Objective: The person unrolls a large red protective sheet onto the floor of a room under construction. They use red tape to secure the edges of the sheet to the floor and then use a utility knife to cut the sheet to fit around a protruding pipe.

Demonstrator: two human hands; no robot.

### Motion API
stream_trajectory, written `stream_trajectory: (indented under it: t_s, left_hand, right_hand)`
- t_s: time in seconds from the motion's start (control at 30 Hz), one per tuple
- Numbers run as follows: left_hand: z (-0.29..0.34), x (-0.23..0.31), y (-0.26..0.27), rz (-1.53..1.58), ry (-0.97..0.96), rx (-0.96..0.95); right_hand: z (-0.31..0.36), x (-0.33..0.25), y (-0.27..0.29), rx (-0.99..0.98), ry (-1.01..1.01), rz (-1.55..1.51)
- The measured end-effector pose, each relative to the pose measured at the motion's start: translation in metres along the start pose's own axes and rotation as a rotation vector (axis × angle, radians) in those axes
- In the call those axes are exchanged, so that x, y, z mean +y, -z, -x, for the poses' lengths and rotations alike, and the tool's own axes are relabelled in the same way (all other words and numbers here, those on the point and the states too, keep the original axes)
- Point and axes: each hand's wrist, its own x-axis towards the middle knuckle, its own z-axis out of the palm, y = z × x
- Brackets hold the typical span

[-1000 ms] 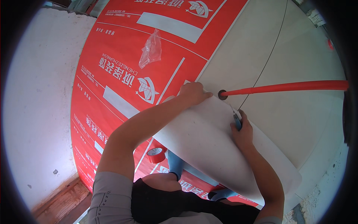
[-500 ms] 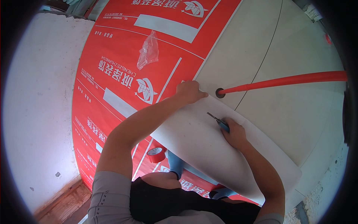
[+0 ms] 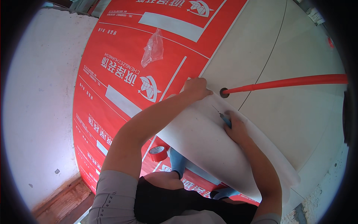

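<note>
A white-backed sheet (image 3: 201, 132), its other side red, is folded back over itself in front of me. My left hand (image 3: 197, 89) is closed on the sheet's far edge, close to a round hole in the floor. My right hand (image 3: 236, 128) grips a blue utility knife (image 3: 225, 120) above the white side. The knife's thin blade is out and points up and left toward my left hand. Whether the blade touches the sheet I cannot tell.
Red printed floor covering (image 3: 123, 56) lies to the left, with a crumpled clear plastic bag (image 3: 153, 48) on it. A roll of red tape (image 3: 158, 153) rests near my legs. A red pipe (image 3: 287, 82) runs from the floor hole to the right across pale tiles (image 3: 298, 123). A white wall (image 3: 41, 93) bounds the left.
My right hand and the knife have moved slightly farther up the sheet, toward my left hand. My left hand keeps its hold on the edge. The whole view has shifted a little.
</note>
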Motion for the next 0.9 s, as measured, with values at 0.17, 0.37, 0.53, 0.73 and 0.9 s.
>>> stream_trajectory:
  t_s: [0.17, 0.37, 0.53, 0.73, 0.9]
  left_hand:
    - [0.002, 0.002, 0.004, 0.033, 0.049, -0.064]
    - [0.002, 0.003, 0.003, -0.004, 0.067, -0.068]
    - [0.002, 0.006, 0.002, 0.018, 0.052, -0.056]
    - [0.002, 0.007, 0.005, -0.001, 0.045, -0.052]
    - [-0.001, 0.009, 0.003, 0.021, 0.054, -0.061]
  right_hand:
    - [-0.004, 0.005, 0.001, -0.067, 0.014, 0.049]
    - [-0.004, 0.005, 0.001, -0.103, -0.013, 0.120]
    - [-0.004, 0.001, 0.001, -0.065, -0.052, 0.129]
    - [-0.010, -0.004, 0.008, -0.049, -0.118, 0.078]
    - [-0.015, 0.002, 0.008, -0.049, -0.118, 0.081]
